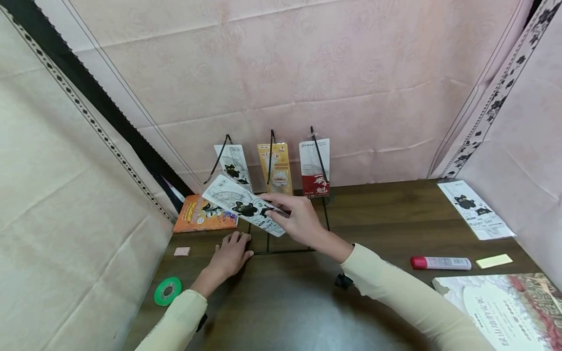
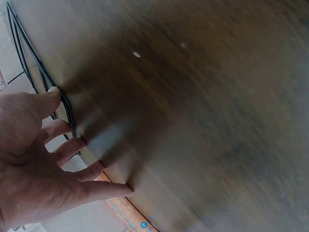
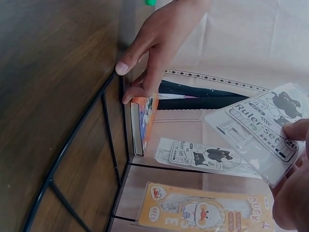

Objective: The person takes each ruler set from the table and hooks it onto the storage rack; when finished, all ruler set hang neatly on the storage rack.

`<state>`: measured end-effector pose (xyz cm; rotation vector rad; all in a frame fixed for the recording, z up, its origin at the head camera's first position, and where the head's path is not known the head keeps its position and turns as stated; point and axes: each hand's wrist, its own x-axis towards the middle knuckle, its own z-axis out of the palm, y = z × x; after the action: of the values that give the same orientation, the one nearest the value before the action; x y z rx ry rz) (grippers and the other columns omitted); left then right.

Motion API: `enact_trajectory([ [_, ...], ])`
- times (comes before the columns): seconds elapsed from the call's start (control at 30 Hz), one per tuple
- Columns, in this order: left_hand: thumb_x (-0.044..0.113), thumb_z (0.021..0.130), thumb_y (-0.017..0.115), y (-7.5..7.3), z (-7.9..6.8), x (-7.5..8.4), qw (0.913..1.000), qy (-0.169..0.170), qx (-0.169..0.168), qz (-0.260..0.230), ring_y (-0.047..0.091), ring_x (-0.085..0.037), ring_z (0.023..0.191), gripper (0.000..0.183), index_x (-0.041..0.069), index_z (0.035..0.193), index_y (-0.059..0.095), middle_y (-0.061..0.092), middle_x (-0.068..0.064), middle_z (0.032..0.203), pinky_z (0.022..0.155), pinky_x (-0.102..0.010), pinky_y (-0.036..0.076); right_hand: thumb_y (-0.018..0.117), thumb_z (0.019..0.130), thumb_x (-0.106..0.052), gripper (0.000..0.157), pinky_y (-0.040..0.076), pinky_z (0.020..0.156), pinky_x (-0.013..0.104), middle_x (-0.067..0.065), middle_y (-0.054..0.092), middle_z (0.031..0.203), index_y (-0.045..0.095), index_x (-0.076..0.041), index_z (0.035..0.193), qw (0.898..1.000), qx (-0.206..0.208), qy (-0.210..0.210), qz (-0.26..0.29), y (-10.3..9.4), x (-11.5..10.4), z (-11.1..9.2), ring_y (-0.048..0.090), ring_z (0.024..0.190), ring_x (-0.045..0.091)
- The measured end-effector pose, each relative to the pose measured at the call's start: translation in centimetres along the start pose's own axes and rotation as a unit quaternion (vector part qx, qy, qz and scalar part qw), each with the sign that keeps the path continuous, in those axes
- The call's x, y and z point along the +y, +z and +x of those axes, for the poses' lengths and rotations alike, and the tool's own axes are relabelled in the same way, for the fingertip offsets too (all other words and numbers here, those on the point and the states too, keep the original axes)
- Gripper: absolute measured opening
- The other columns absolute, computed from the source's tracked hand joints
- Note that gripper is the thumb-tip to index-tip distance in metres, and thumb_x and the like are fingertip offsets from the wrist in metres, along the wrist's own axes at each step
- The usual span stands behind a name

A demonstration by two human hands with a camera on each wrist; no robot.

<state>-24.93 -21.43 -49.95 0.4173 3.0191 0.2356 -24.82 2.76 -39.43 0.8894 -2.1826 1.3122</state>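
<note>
My right hand (image 1: 300,219) pinches a clear ruler set packet (image 1: 243,204) between thumb and fingers. Its card, printed with black cats, is tilted in front of the black wire display rack (image 1: 281,252). On the rack's left hook hangs another ruler set packet (image 1: 234,163). A yellow duck packet (image 1: 275,168) hangs on the middle hook, and a white-and-red packet (image 1: 314,170) on the right one. At the rack's front left corner, my left hand (image 1: 230,256) rests with spread fingers on the table, its thumb (image 2: 52,99) touching the wire base.
An orange book (image 1: 197,222) lies behind my left hand, with an eraser (image 1: 182,251) and green tape roll (image 1: 168,291) nearer. To the right are a ruler set packet (image 1: 476,209), a glue stick (image 1: 441,263), a pale yellow strip (image 1: 493,261) and a large illustrated book (image 1: 505,312).
</note>
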Motion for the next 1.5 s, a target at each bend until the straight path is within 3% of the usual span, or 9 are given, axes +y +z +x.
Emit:
enact_trajectory([
  [0.1, 0.040, 0.097, 0.054, 0.0, 0.0, 0.0, 1.0000, -0.001, 0.001, 0.001, 0.038, -0.042, 0.135, 0.045, 0.019, 0.137, 0.048, 0.044, -0.011, 0.140, 0.095, -0.073, 0.036, 0.070, 0.088, -0.016, 0.042, 0.044, 0.054, 0.021, -0.010, 0.068, 0.082, 0.063, -0.035, 0.125, 1.000, 0.006, 0.000, 0.001, 0.1, 0.1, 0.1, 0.053, 0.057, 0.004],
  [0.23, 0.040, 0.097, 0.054, 0.1, 0.1, 0.0, 1.0000, -0.001, 0.000, 0.002, 0.038, -0.042, 0.135, 0.045, 0.019, 0.137, 0.048, 0.044, -0.011, 0.139, 0.095, -0.073, 0.036, 0.070, 0.088, -0.014, 0.040, 0.053, 0.064, 0.019, -0.008, 0.071, 0.086, 0.065, -0.029, 0.124, 1.000, 0.007, 0.009, 0.012, 0.3, 0.4, 0.2, 0.062, 0.069, 0.000],
  [0.33, 0.040, 0.098, 0.053, 0.1, 0.1, -0.1, 1.0000, -0.001, -0.003, 0.003, 0.037, -0.042, 0.136, 0.045, 0.019, 0.138, 0.048, 0.044, -0.012, 0.140, 0.096, -0.073, 0.036, 0.070, 0.088, -0.014, 0.039, 0.055, 0.065, 0.022, -0.007, 0.071, 0.087, 0.065, -0.028, 0.124, 1.000, 0.005, 0.019, 0.021, 0.5, 0.6, 0.2, 0.064, 0.072, 0.001],
  [0.5, 0.039, 0.098, 0.053, 0.0, 0.0, 0.0, 1.0000, 0.001, -0.002, -0.003, 0.036, -0.042, 0.136, 0.045, 0.019, 0.138, 0.047, 0.044, -0.012, 0.140, 0.096, -0.073, 0.035, 0.070, 0.088, -0.016, 0.040, 0.053, 0.058, 0.024, -0.006, 0.072, 0.088, 0.064, -0.031, 0.124, 0.999, 0.008, 0.036, 0.028, 0.7, 1.1, 0.4, 0.065, 0.068, 0.002],
  [0.8, 0.040, 0.098, 0.053, 0.2, 0.1, -0.1, 1.0000, 0.003, 0.002, -0.002, 0.037, -0.042, 0.135, 0.046, 0.018, 0.138, 0.047, 0.044, -0.011, 0.139, 0.095, -0.073, 0.036, 0.069, 0.089, -0.016, 0.042, 0.055, 0.061, 0.019, -0.004, 0.074, 0.093, 0.062, -0.038, 0.124, 0.997, 0.008, 0.079, 0.024, 1.0, 1.8, 1.2, 0.069, 0.073, -0.001],
  [1.03, 0.040, 0.097, 0.055, 0.0, 0.2, -0.3, 0.9999, 0.004, -0.004, -0.011, 0.039, -0.042, 0.134, 0.046, 0.019, 0.137, 0.048, 0.046, -0.010, 0.137, 0.095, -0.072, 0.037, 0.070, 0.089, -0.019, 0.040, 0.057, 0.072, 0.024, -0.004, 0.073, 0.102, 0.062, -0.033, 0.126, 0.996, 0.006, 0.088, -0.003, 1.0, 2.2, 2.0, 0.069, 0.087, 0.005],
  [1.13, 0.041, 0.096, 0.056, 0.1, 0.3, -0.4, 0.9999, 0.007, -0.004, -0.015, 0.039, -0.041, 0.134, 0.047, 0.019, 0.138, 0.048, 0.047, -0.009, 0.136, 0.096, -0.071, 0.037, 0.070, 0.088, -0.019, 0.039, 0.056, 0.071, 0.026, -0.004, 0.073, 0.097, 0.062, -0.032, 0.124, 0.996, 0.007, 0.082, -0.014, 0.8, 2.4, 2.5, 0.068, 0.085, 0.007],
  [1.37, 0.040, 0.095, 0.057, 0.1, 0.3, -0.6, 0.9998, 0.009, -0.002, -0.016, 0.041, -0.041, 0.133, 0.046, 0.020, 0.136, 0.049, 0.049, -0.008, 0.134, 0.096, -0.071, 0.037, 0.072, 0.087, -0.020, 0.040, 0.049, 0.053, 0.026, -0.004, 0.074, 0.100, 0.063, -0.034, 0.124, 0.995, 0.013, 0.096, -0.030, 1.1, 3.0, 3.6, 0.068, 0.071, 0.006],
  [1.5, 0.040, 0.096, 0.057, 0.1, 0.2, -0.7, 0.9998, 0.012, 0.001, -0.017, 0.041, -0.042, 0.133, 0.047, 0.020, 0.137, 0.049, 0.049, -0.009, 0.134, 0.096, -0.070, 0.037, 0.072, 0.087, -0.023, 0.041, 0.050, 0.057, 0.028, -0.003, 0.074, 0.104, 0.061, -0.034, 0.125, 0.993, 0.014, 0.114, -0.034, 1.4, 3.3, 4.3, 0.068, 0.074, 0.008],
])
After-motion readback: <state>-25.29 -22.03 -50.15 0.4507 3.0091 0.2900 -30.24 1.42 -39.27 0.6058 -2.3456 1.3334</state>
